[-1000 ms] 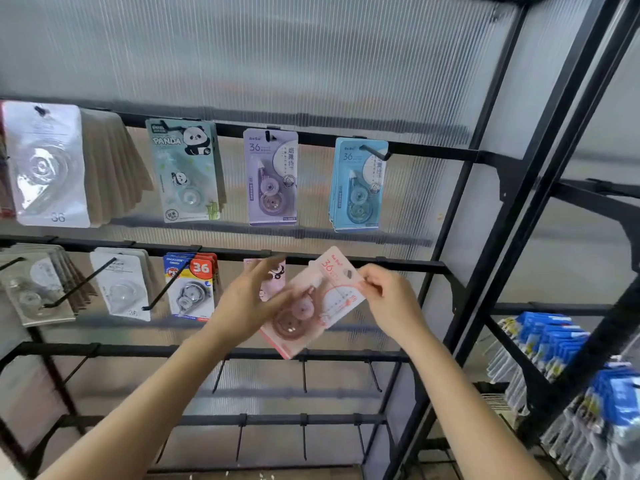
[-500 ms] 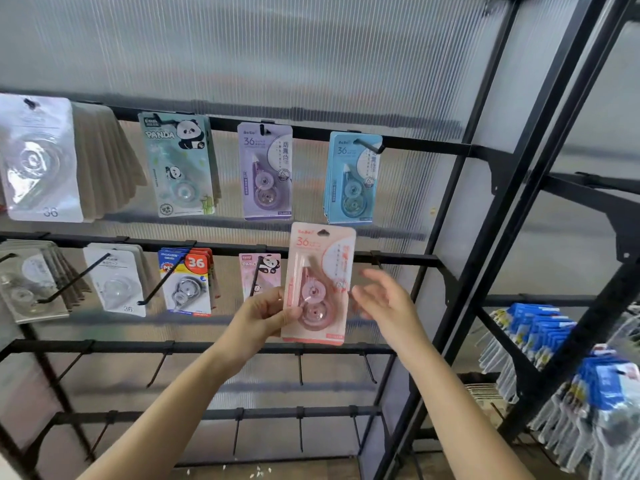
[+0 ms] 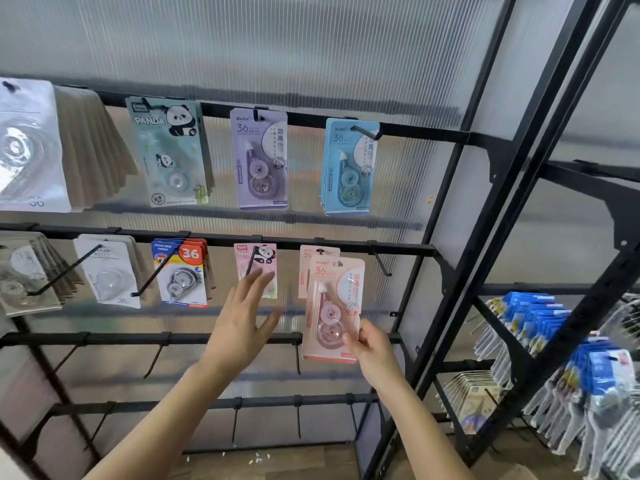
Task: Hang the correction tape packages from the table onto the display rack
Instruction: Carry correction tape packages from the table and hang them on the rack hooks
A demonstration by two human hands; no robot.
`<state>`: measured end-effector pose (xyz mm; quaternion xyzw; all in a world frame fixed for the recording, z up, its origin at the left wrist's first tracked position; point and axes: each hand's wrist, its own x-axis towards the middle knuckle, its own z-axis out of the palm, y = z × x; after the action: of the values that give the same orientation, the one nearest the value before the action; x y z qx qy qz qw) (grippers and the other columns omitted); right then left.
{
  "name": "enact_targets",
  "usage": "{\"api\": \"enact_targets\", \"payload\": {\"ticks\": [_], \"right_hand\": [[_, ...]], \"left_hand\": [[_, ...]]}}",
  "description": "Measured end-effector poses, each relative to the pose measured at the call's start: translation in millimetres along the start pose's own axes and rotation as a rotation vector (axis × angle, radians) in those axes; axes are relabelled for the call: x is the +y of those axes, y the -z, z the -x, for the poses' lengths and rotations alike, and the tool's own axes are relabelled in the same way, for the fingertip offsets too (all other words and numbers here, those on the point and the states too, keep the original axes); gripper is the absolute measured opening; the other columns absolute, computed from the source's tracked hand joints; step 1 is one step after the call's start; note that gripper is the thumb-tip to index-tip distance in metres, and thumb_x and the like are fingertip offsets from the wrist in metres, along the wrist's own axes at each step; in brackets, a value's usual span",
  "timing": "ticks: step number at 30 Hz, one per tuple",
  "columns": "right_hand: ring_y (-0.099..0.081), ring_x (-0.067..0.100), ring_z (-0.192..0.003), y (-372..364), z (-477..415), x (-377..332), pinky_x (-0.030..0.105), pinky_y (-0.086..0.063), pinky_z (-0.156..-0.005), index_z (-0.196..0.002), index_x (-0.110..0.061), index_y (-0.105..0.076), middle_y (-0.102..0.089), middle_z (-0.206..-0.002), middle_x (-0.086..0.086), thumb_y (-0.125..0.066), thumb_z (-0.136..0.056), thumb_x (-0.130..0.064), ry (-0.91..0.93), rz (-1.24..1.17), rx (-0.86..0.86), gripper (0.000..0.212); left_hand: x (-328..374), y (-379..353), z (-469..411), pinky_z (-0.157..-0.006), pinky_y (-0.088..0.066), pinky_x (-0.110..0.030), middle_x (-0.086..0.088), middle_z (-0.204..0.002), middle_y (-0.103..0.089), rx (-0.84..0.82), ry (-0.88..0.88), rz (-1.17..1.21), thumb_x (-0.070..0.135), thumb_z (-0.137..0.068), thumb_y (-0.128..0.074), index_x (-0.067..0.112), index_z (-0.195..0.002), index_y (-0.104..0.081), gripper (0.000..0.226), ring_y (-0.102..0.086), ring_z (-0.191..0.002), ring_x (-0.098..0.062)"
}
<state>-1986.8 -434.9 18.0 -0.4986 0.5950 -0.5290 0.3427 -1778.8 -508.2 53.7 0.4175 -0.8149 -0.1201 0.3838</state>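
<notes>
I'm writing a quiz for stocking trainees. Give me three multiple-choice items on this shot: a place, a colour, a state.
1. The pink package in the right hand is in front of: A a white package; B another pink package; C a panda package.
2. The rightmost package on the top rail is: A blue; B purple; C green.
3. The left hand is: A gripping a package; B open, empty; C pinching a hook.
Key: 1 B, a matching pink card peeks out behind; 2 A, the blue package hangs right of the purple package; 3 B, fingers spread.
</notes>
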Motion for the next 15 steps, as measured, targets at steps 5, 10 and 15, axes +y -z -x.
{"api": "enact_targets", "payload": {"ticks": [5, 10, 15], "right_hand": [[-0.06, -0.006, -0.089, -1.0, -10.1, 14.5, 0.007, -0.046, -0.066, -0.108, -0.022, -0.056, -0.064, -0.1, -0.013, -0.054, -0.095, -0.012, -0.095, 0.049, -0.019, 0.017], [-0.058, -0.007, -0.084, -5.3, -21.1, 18.6, 0.003, -0.043, -0.059, -0.107, -0.024, -0.055, -0.062, -0.096, -0.015, -0.053, -0.096, -0.011, -0.151, 0.091, -0.018, 0.017], [-0.055, -0.007, -0.088, -7.9, -31.8, 20.4, 0.005, -0.043, -0.059, -0.115, -0.022, -0.055, -0.059, -0.098, -0.017, -0.051, -0.097, -0.013, -0.185, 0.105, -0.024, 0.021]], "left_hand": [[-4.1, 0.1, -10.7, -0.084, -0.047, -0.046, -0.01, -0.123, -0.06, 0.07, -0.095, -0.271, 0.016, -0.083, -0.071, 0.009, -0.125, -0.057, 0.045, -0.057, -0.105, -0.034], [-10.8, -5.4, -32.2, -0.096, -0.04, -0.046, -0.009, -0.131, -0.054, 0.05, -0.053, -0.327, 0.022, -0.086, -0.067, 0.012, -0.132, -0.052, 0.05, -0.049, -0.12, -0.032], [-18.0, -14.2, -46.5, -0.106, -0.031, -0.042, -0.008, -0.138, -0.048, 0.006, -0.033, -0.382, 0.029, -0.089, -0.061, 0.015, -0.137, -0.047, 0.052, -0.04, -0.129, -0.029]]}}
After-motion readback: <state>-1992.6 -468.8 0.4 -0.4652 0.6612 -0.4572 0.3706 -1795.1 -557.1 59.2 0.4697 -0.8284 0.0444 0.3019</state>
